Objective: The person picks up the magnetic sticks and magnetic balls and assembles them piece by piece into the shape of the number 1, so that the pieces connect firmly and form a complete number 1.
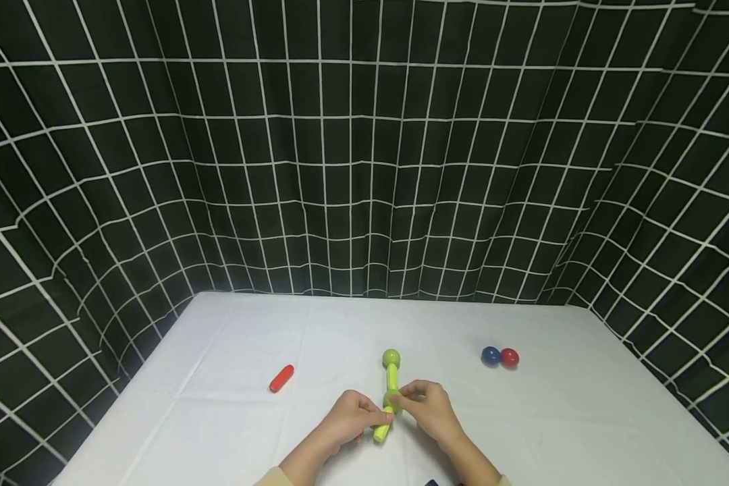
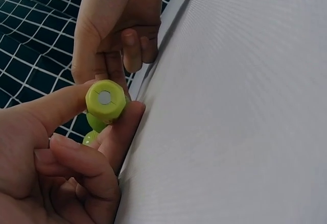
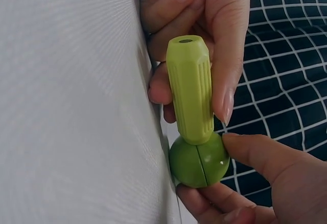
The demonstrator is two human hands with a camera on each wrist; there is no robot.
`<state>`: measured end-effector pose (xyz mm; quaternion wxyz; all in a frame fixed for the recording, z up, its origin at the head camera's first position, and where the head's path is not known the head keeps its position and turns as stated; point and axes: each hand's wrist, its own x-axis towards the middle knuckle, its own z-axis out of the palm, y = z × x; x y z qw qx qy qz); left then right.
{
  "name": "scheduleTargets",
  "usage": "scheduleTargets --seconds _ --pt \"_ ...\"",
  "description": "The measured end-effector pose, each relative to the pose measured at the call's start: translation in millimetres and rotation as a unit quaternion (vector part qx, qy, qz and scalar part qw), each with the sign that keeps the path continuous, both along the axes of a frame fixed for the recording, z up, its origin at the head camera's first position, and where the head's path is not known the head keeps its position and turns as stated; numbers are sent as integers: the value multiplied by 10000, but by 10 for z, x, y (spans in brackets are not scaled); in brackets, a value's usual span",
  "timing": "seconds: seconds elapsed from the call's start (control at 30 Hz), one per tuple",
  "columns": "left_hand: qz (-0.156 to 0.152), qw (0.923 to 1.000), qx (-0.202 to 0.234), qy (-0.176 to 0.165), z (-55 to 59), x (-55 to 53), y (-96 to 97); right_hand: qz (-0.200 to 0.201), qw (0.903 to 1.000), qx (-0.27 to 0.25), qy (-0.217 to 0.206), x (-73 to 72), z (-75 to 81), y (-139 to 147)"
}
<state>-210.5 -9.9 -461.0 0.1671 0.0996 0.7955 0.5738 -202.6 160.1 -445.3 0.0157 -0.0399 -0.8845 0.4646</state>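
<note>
My left hand (image 1: 354, 420) pinches a yellow-green magnetic rod (image 1: 381, 430) between thumb and fingers. In the left wrist view the rod's near end (image 2: 104, 97) shows a grey disc at its centre. My right hand (image 1: 431, 410) pinches a green ball (image 3: 199, 161) at the rod's other end, where the two meet. Beyond that ball, a second yellow-green rod (image 1: 391, 378) runs away from me to another green ball (image 1: 391, 358), all roughly in line. Both hands are low over the table, close together.
A red rod (image 1: 282, 378) lies on the white-covered table (image 1: 231, 432) to the left. Toward the right, a blue ball (image 1: 491, 356) and a red ball (image 1: 509, 358) sit side by side. Dark curtains (image 1: 364, 148) with white grid lines surround the table's back and sides.
</note>
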Motion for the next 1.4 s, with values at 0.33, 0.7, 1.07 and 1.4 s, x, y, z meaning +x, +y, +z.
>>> scheduleTargets --seconds 0.33,0.7,1.07,1.4 --pt "-137 9996 -222 -45 44 8 -42 -95 9999 -35 -83 -3 -7 7" --pt "-240 9997 -70 -43 24 -15 -1 11 9997 -201 -109 -19 -28 42" --pt "-185 9996 199 -45 -31 3 56 4 9995 -273 -155 -13 -12 37" --pt "-203 9993 305 52 -32 38 98 130 9996 -241 -66 -11 -12 46"
